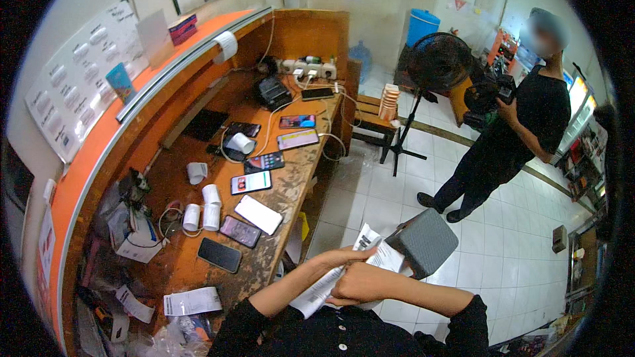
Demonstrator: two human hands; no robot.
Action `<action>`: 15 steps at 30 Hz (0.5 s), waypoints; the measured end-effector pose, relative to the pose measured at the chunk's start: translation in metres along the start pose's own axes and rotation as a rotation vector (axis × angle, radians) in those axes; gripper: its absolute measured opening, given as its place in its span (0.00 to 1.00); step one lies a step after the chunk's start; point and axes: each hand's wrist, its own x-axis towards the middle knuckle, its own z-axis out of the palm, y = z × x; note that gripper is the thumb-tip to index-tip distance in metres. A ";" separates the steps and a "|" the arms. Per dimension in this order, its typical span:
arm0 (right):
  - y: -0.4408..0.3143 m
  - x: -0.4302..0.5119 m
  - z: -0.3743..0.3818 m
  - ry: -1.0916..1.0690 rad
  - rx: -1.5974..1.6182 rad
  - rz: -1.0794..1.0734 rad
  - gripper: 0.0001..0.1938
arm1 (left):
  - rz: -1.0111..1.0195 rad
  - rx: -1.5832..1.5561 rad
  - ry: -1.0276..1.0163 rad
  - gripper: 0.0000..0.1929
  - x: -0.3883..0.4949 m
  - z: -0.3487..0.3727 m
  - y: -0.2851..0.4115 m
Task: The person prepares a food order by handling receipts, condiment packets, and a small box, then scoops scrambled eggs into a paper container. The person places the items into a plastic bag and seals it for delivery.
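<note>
In front of my chest, both hands hold printed paper slips (317,290) that look like receipts. My left hand (358,256) grips the paper near its upper end, and my right hand (362,281) is closed around it just below, crossing in front. White printed ends stick out above and below the hands. Most fingers of the left hand are hidden. To the left of my arms stands a worn wooden counter (292,178). Near its edge lie a dark phone (220,255), a phone with a lit screen (240,231) and a white phone-shaped device (258,214).
Several paper rolls (212,214), more phones (251,182) and charging cables (270,131) cover the counter. A loose receipt (192,301) lies at its near end. Beyond my hands is a grey woven-textured stool (426,243). A standing fan (414,114) and a person (526,109) in dark clothes are farther off.
</note>
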 end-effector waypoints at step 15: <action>-0.028 -0.310 0.041 1.768 0.296 1.451 0.18 | 0.074 0.219 -0.036 0.16 0.231 0.197 0.049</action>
